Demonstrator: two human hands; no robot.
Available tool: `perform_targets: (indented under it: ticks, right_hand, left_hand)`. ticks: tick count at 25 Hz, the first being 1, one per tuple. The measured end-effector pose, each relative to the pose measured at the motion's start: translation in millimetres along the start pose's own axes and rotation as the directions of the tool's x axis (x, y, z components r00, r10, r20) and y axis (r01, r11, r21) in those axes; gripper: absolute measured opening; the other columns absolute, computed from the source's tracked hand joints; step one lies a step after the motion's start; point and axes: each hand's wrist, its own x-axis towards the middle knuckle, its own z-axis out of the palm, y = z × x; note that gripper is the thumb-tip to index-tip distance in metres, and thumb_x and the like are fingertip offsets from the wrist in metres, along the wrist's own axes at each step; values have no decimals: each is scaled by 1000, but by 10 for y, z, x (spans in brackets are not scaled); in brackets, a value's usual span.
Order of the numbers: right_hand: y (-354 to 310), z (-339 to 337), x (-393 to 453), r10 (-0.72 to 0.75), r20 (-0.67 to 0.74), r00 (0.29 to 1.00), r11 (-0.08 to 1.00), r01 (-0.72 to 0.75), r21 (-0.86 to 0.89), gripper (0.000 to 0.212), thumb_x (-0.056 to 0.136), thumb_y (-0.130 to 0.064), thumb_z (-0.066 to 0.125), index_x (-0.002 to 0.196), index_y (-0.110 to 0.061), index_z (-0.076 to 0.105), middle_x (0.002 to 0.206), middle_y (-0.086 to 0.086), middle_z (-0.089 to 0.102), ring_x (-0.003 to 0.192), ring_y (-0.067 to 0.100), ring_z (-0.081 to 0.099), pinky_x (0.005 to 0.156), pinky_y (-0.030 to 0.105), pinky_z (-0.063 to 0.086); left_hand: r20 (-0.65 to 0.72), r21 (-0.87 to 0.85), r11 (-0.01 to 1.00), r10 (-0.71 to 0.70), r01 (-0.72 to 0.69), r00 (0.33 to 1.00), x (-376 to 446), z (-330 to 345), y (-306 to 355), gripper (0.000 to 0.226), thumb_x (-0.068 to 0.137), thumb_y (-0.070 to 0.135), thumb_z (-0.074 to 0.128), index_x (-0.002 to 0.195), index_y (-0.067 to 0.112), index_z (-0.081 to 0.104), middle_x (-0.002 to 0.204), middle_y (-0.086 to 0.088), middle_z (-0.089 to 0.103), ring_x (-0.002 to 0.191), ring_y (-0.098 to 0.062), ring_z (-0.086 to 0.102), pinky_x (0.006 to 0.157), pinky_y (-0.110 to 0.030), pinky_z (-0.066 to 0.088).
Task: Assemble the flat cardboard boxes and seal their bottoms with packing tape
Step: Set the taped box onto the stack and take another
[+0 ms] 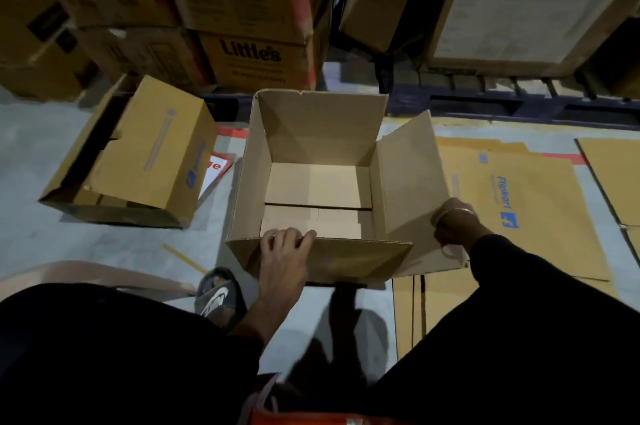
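Big wall of stacked cartons runs across the back, a couple with "Little's" printed on them, sitting on a dark pallet on the grey floor. Off to the right there's a pile of flat cardboard blanks lying on the floor, the top one with blue "Flipkart" print. Dead centre is the open box, standing upright with the top flaps out and the bottom flaps folded in so you can see the seam running across the inside. To its left, close by but not touching, is a second box tipped on its side with a strip of tape down one face. The left hand is on the near wall of the open box, fingers curled over the top edge so it's gripping the rim. The right hand is at the right-side flap, wrist with a bracelet on it, and the fingers look tucked in behind the flap's edge like it's holding it, though it's blurry. Down by the near left corner there's a sandalled foot on the floor, and a thin strip of cardboard lying just left of it.
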Motion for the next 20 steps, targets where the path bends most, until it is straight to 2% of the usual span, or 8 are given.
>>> perform_targets:
  ticks: [2,5,7,9,11,13,16,20]
  right_hand:
    - [5,22,75,-21,26,999,1000,21,5,8,88,-10,74,93,-6,70,84,8,63,68,21,59,54,25,51]
    - [42,1,110,27,-12,1000,996,-28,-83,36,88,-9,75,61,-7,51,66,7,53,65,22,51,54,29,40]
    - [-67,-4,47,-24,-36,999,996,20,-83,37,91,-11,73,61,-8,50,62,5,48,68,24,52,58,30,43]
    - [-230,28,-11,-61,-38,997,986,54,-157,15,94,-18,70,95,-3,67,94,14,65,98,31,62,88,38,56]
    - [-426,128,-131,-12,-199,980,980,-28,-196,73,94,-26,66,154,1,33,160,27,31,151,40,29,121,52,30]
    - [-765,154,-356,-219,-347,912,976,204,-80,94,92,-28,68,162,-6,10,170,23,-1,158,38,-3,124,57,10]
    - [-1165,259,-543,-553,-303,776,833,525,-174,85,96,-36,65,163,-17,16,172,16,2,159,33,-6,126,55,7]
    - [-1133,446,-295,-574,-104,812,794,521,-313,67,107,-34,45,163,-12,17,171,18,7,159,34,-5,126,55,8]
  left_hand:
    - [-50,30,996,81,-80,995,-76,57,-33,63,69,2,62,128,23,59,108,-6,59,100,-29,52,94,-47,37]
    - [-27,45,997,71,-70,997,-19,86,-184,65,68,4,63,130,23,57,107,-5,56,98,-27,51,91,-47,36]
    - [38,51,998,46,-48,998,82,71,-244,66,70,7,65,133,26,54,109,-3,54,99,-26,51,91,-45,35]
    - [92,47,998,30,-34,995,262,72,-275,63,76,11,65,134,30,51,111,-3,55,101,-26,51,91,-44,35]
    - [148,32,998,53,-58,988,510,123,-377,57,85,13,60,137,33,49,116,-2,58,105,-26,52,93,-44,38]
    - [206,-17,997,82,-81,975,740,185,-532,49,97,16,51,142,34,46,122,-3,59,111,-26,53,97,-45,39]
    - [200,-50,996,78,-69,977,899,312,-606,46,109,26,43,153,35,40,129,-7,61,118,-27,54,104,-45,39]
    - [175,58,995,-90,81,980,865,477,-561,69,105,37,52,164,30,16,162,-20,33,150,-37,32,118,-54,32]
